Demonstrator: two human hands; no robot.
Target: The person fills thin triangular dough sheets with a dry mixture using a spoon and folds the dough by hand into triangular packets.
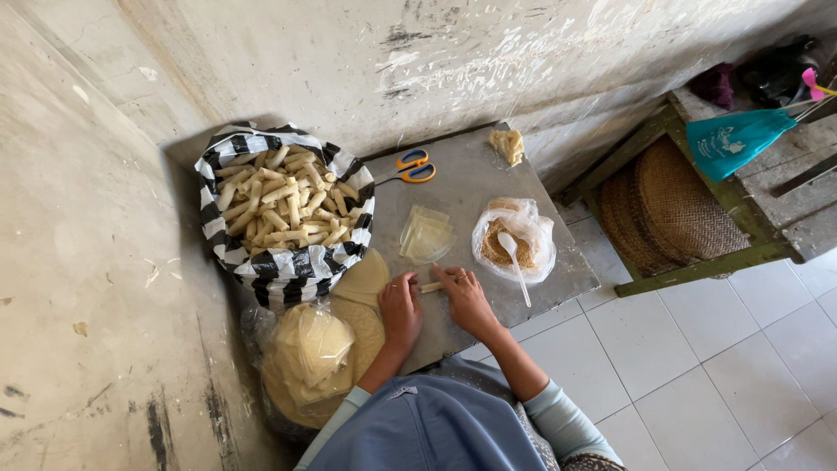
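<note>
2 hands (433, 305) on 1 roll (431, 286); 1 spoon (513, 262).

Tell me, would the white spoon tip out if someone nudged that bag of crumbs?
Probably. The spoon leans on the soft bag, its handle poking out over the board. It looks like light plastic, so it would likely slide or fall easily.

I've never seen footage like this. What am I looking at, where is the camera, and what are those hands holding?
There is no machine here: a person works with bare hands, and the one camera sits on their head, looking down. The left hand and right hand together pinch a small pale roll on a grey board. Around them lie a striped bag of finished rolls, a stack of cut wrappers, a plastic bag of brown filling with a white spoon, orange-handled scissors, and round sheets in plastic.
</note>
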